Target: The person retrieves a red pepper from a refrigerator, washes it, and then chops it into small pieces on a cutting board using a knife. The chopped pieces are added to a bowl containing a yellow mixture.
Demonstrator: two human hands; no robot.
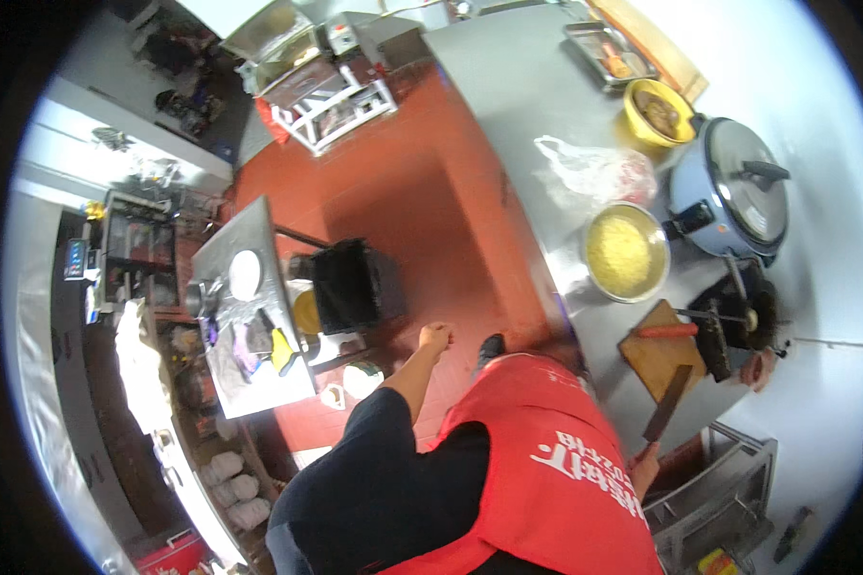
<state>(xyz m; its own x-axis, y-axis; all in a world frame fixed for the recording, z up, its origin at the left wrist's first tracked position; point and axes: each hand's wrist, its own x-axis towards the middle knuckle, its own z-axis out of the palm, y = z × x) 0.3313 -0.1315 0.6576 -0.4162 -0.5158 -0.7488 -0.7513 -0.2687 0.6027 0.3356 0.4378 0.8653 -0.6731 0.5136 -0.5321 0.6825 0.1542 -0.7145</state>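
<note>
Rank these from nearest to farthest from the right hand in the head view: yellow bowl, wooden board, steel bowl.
1. Wooden board: just ahead of the right hand, by the knife.
2. Steel bowl: beyond the board.
3. Yellow bowl: farther up the counter.

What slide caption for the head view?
Right hand holding a knife near the wooden board, left hand above red floor.
</note>
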